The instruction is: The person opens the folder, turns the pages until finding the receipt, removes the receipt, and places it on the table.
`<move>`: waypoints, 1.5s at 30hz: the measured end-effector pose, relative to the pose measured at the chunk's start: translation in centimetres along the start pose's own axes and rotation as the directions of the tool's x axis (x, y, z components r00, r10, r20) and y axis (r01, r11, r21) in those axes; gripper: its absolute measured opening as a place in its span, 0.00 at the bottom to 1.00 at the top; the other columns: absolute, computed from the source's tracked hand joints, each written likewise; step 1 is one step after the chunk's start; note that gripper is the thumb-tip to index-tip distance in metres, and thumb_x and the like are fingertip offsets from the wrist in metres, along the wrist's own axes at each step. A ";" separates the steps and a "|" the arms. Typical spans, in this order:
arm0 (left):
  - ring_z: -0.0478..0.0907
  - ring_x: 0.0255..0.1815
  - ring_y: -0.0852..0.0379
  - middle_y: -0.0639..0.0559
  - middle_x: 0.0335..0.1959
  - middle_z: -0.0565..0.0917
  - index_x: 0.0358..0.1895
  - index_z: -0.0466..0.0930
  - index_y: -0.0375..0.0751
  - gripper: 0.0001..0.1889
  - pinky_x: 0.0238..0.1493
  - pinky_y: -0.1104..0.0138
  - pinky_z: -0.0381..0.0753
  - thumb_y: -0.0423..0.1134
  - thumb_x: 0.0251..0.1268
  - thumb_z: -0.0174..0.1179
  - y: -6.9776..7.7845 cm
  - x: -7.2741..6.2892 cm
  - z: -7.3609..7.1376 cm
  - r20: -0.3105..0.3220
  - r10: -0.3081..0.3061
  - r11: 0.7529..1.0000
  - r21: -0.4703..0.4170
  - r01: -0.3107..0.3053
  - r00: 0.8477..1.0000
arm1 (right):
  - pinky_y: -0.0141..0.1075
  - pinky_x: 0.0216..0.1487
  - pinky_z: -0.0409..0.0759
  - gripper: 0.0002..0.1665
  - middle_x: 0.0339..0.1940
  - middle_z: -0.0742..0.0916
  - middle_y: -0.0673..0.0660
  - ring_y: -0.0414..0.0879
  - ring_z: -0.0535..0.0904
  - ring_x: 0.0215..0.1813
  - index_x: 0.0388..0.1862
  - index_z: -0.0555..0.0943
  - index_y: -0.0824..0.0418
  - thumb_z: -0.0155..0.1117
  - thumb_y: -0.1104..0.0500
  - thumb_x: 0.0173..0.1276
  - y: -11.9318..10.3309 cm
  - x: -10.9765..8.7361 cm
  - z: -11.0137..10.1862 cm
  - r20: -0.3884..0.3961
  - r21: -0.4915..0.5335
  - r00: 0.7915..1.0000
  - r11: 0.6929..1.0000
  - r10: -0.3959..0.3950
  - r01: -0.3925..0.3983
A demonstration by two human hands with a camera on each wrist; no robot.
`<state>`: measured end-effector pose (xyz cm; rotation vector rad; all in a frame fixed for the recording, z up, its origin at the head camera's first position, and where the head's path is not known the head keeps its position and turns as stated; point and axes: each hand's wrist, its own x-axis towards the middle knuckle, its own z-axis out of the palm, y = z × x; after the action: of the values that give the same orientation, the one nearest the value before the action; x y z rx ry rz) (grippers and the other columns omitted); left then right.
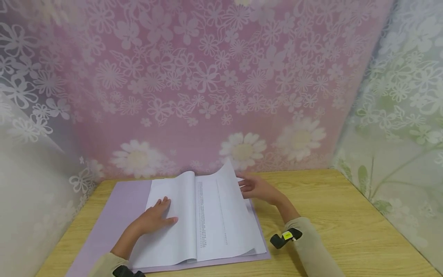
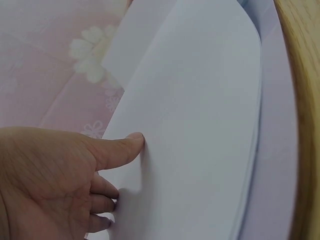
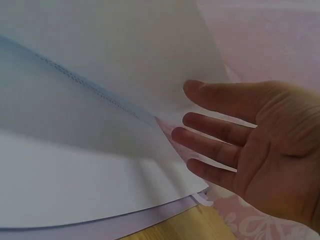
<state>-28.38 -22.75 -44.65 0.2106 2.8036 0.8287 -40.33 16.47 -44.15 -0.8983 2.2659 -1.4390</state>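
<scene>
A lilac folder [image 1: 129,196] lies spread on the table with a stack of white sheets in it. My left hand [image 1: 155,217] rests on the blank left-hand pages [image 1: 180,207], fingers extended and thumb apart; the left wrist view shows the thumb [image 2: 122,150] lying on the paper. On the right side, a printed sheet [image 1: 228,215] stands lifted and bowed, its upper corner raised. My right hand [image 1: 257,188] is at that sheet's outer edge, with straight fingertips partly hidden behind it. Seen from the right wrist, the thumb [image 3: 220,97] overlaps the sheet's underside, other fingers spread below.
The wooden table [image 1: 311,207] extends to the right of the folder. Flower-patterned pink cloth [image 1: 194,96] hangs behind the table, with paler patterned cloth [image 1: 408,127] along the right side. Black bands with small devices [image 1: 286,237] sit on both wrists.
</scene>
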 end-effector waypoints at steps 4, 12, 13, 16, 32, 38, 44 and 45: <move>0.45 0.81 0.24 0.27 0.81 0.52 0.78 0.54 0.25 0.48 0.74 0.30 0.52 0.56 0.69 0.63 0.1 0.0 -0.1 0.002 0.005 1.000 0.001 -0.005 1.000 | 0.51 0.65 0.81 0.50 0.72 0.75 0.73 0.66 0.77 0.69 0.82 0.58 0.61 0.73 0.61 0.66 -0.2 0.1 0.5 0.058 0.009 0.998 1.000 0.028 -0.029; 0.45 0.81 0.24 0.27 0.81 0.51 0.78 0.54 0.25 0.48 0.75 0.31 0.52 0.56 0.69 0.64 0.4 0.0 -0.1 0.009 -0.007 1.000 -0.011 0.007 1.000 | 0.54 0.71 0.75 0.60 0.80 0.68 0.65 0.61 0.75 0.72 0.85 0.53 0.47 0.79 0.55 0.61 -1.5 0.4 2.1 0.211 -0.017 0.978 1.000 0.006 -0.002; 0.45 0.81 0.25 0.28 0.81 0.51 0.78 0.54 0.25 0.48 0.75 0.31 0.52 0.56 0.69 0.64 0.5 0.0 -0.1 0.009 -0.010 1.000 -0.010 0.010 1.000 | 0.55 0.72 0.74 0.62 0.81 0.66 0.64 0.60 0.74 0.73 0.85 0.51 0.46 0.79 0.54 0.61 -1.6 0.4 2.3 0.228 -0.021 0.974 1.000 -0.002 0.007; 0.45 0.81 0.26 0.28 0.81 0.51 0.78 0.54 0.26 0.48 0.75 0.31 0.52 0.56 0.69 0.64 0.5 0.0 -0.1 0.009 -0.015 1.000 -0.008 0.015 1.000 | 0.57 0.74 0.70 0.65 0.84 0.61 0.61 0.60 0.72 0.75 0.86 0.49 0.44 0.81 0.51 0.59 -2.2 0.5 2.9 0.260 -0.046 0.966 0.998 -0.020 0.033; 0.50 0.81 0.28 0.28 0.80 0.56 0.78 0.55 0.28 0.47 0.76 0.36 0.56 0.56 0.69 0.64 0.5 -0.2 -0.9 -0.038 0.052 0.993 -0.104 -0.056 0.998 | 0.58 0.76 0.66 0.68 0.87 0.54 0.48 0.58 0.68 0.78 0.85 0.49 0.39 0.83 0.51 0.56 -4.8 0.4 5.2 0.319 -0.146 0.947 0.985 -0.038 0.088; 0.50 0.83 0.35 0.35 0.81 0.57 0.81 0.52 0.33 0.42 0.79 0.39 0.54 0.53 0.75 0.59 1.4 -0.1 -1.6 -0.123 0.122 0.958 -0.244 -0.149 0.985 | 0.57 0.76 0.68 0.67 0.86 0.55 0.47 0.57 0.69 0.78 0.85 0.49 0.39 0.83 0.50 0.55 -5.0 0.6 6.0 0.315 -0.182 0.949 0.979 -0.029 0.091; 0.54 0.83 0.42 0.39 0.82 0.57 0.83 0.46 0.39 0.37 0.80 0.46 0.54 0.47 0.81 0.52 2.5 0.0 -1.8 -0.197 0.154 0.827 -0.510 -0.235 0.968 | 0.55 0.75 0.69 0.67 0.86 0.56 0.46 0.55 0.69 0.77 0.85 0.50 0.41 0.83 0.51 0.55 -5.2 0.8 6.9 0.317 -0.190 0.948 0.977 -0.036 0.100; 0.54 0.83 0.42 0.39 0.82 0.57 0.83 0.46 0.40 0.37 0.80 0.47 0.54 0.47 0.82 0.51 2.7 0.0 -1.8 -0.197 0.145 0.804 -0.547 -0.232 0.970 | 0.55 0.75 0.69 0.67 0.86 0.56 0.47 0.55 0.70 0.77 0.85 0.50 0.42 0.83 0.52 0.55 -5.2 0.8 7.0 0.318 -0.191 0.947 0.976 -0.037 0.102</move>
<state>-28.62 -21.47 -41.72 0.3423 2.5326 1.7458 -35.20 9.51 -42.59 -1.1883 2.1829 -1.0114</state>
